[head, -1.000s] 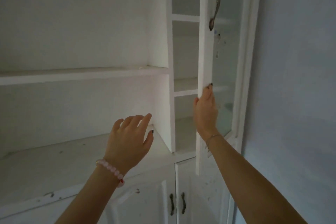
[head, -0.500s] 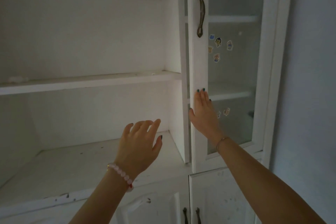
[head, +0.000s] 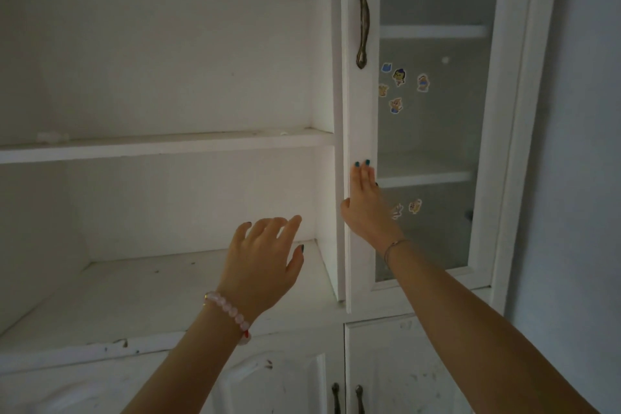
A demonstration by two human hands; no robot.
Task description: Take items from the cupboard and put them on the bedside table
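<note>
Right hand is pressing flat against the white stile of the glass cupboard door, fingers straight and together, gripping nothing. Left hand is hovering over the lower open shelf, fingers spread and slightly curled, holding nothing.

No items to carry are showing: open shelves look bare apart from specks, and whatever sits behind the glass is too dim to tell. Bedside table is out of view.

The door looks like a rigid, light, hinged panel with a fragile glass pane; best taken by the bronze handle or the frame edge, not the glass.

No readable writing or brands. Only small cartoon stickers are showing on the glass.
</note>
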